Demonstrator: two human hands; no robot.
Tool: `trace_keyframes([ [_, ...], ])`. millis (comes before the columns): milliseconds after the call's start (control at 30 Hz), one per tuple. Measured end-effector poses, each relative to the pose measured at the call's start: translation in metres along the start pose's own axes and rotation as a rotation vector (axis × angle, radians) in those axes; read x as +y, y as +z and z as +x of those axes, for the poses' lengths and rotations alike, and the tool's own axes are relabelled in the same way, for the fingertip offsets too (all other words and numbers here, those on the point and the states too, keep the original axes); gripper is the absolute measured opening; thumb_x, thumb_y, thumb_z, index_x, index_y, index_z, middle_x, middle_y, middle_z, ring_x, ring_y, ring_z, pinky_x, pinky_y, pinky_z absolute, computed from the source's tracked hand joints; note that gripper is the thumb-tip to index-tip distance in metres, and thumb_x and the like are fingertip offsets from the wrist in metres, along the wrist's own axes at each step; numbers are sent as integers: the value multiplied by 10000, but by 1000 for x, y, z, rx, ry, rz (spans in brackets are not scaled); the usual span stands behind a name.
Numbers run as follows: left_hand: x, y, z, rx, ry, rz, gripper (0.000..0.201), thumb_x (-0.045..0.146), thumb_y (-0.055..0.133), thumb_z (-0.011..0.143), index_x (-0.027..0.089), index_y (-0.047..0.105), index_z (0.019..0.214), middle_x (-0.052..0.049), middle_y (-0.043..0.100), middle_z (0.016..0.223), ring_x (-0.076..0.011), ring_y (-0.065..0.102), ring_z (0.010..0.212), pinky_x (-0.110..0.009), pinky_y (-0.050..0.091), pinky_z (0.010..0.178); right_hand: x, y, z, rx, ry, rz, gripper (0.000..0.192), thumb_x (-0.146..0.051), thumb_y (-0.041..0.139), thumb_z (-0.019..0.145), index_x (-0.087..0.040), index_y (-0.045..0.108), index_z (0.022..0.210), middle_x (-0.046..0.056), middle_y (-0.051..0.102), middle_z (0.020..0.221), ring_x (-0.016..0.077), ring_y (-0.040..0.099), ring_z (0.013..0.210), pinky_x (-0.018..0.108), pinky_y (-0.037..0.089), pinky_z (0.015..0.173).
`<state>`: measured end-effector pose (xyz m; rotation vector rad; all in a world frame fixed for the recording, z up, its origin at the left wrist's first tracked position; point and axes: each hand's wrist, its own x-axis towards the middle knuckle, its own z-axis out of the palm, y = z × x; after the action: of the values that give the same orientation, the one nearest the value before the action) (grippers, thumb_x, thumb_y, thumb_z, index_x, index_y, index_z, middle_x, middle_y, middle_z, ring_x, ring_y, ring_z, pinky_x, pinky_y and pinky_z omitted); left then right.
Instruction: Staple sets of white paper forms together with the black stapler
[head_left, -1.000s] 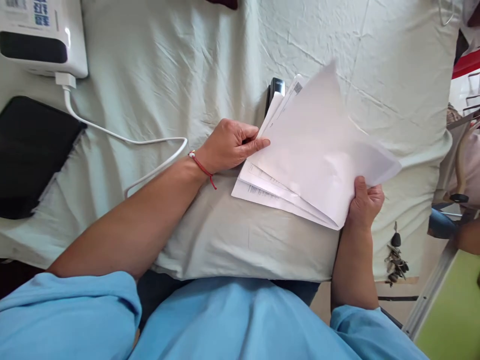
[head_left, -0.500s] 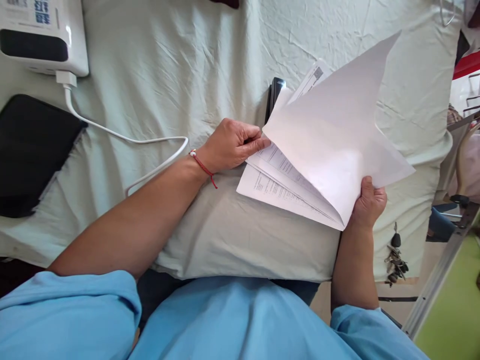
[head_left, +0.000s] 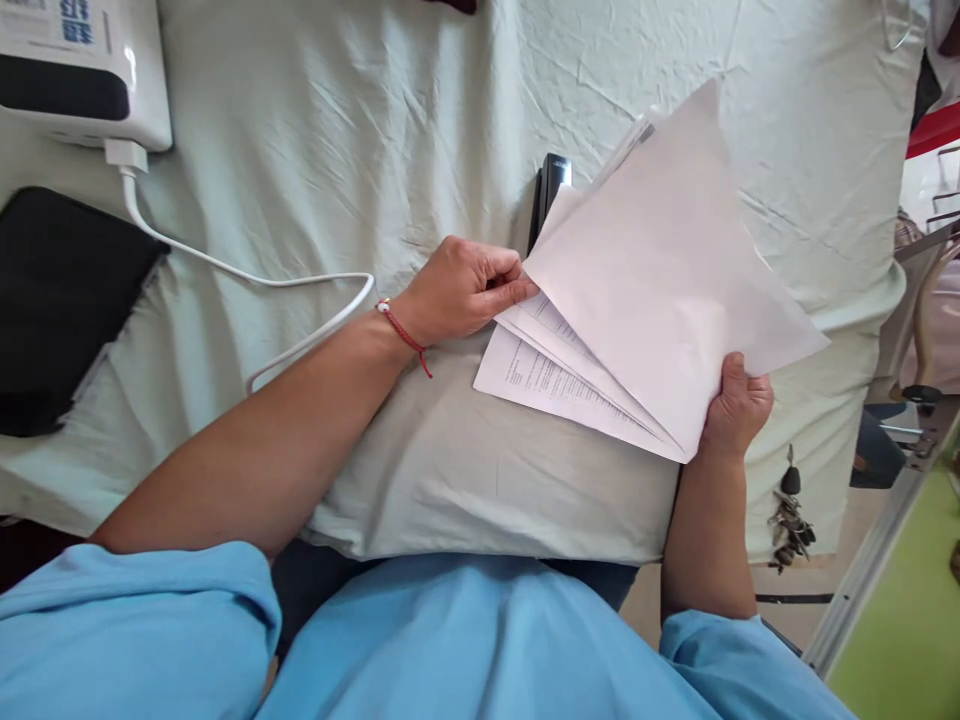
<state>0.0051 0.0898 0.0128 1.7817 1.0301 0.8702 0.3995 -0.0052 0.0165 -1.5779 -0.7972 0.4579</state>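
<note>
A fanned bundle of printed paper sheets lies over the cloth in front of me, its blank top sheet lifted and bent. My left hand, with a red string at the wrist, pinches the left corner of the sheets between thumb and fingers. At the lower right corner my right hand grips the bundle, thumb on top and fingers underneath, hidden. Printed lines show on the lower sheets at the left edge. Just behind the papers stands a black stapler-like object, partly covered by them.
A pale green cloth covers the table. At the left are a white device with a white cable and a black flat case. A bunch of keys lies near the right edge, beyond which is a green board.
The top sheet has dropped lower and leftward, its far corner coming down over the other pages. Both hands stay almost where they were.
</note>
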Motion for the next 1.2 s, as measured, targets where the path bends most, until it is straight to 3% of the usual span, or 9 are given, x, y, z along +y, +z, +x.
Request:
trace_keyframes([
  [100,0,0,1,-3,4,-14,535,471,711,1060,263,403,675,29,337,654,-162,317,687,-376,278,686,0,-1,0,-8,2,-7,521,-665,1065,815,-237,837,1006,40,929,1102,294,865,1423,538,566,1488],
  [233,-1,0,0,8,2,-34,564,468,718,1079,261,397,663,28,304,661,-162,287,692,-382,248,680,-1,-1,0,-2,10,0,505,-642,1064,823,-229,846,1014,56,934,1120,309,858,1462,541,568,1488],
  [433,-6,2,-1,-5,-6,-112,236,363,807,973,238,682,816,3,600,707,-168,445,697,-358,324,655,0,-2,0,-12,11,5,504,-633,1059,838,-217,861,1043,64,946,1159,313,856,1492,540,553,1504],
  [833,-2,0,0,21,60,-19,576,498,673,1122,267,375,686,46,302,667,-136,278,671,-377,249,690,4,-4,1,-21,15,14,416,-580,1029,910,-228,884,1076,50,966,1209,309,874,1475,568,566,1494],
  [1033,-2,1,1,19,34,-49,577,467,713,1111,261,386,682,33,294,650,-154,272,683,-382,227,664,6,-5,3,27,22,-1,444,-582,1054,841,-225,847,1005,33,947,1098,300,906,1341,563,610,1458],
  [1200,-1,1,0,16,24,-55,590,456,721,1105,271,351,684,30,285,657,-158,268,682,-385,218,657,4,-3,2,8,14,1,458,-590,1039,860,-221,861,1063,58,950,1147,312,890,1407,564,605,1460],
])
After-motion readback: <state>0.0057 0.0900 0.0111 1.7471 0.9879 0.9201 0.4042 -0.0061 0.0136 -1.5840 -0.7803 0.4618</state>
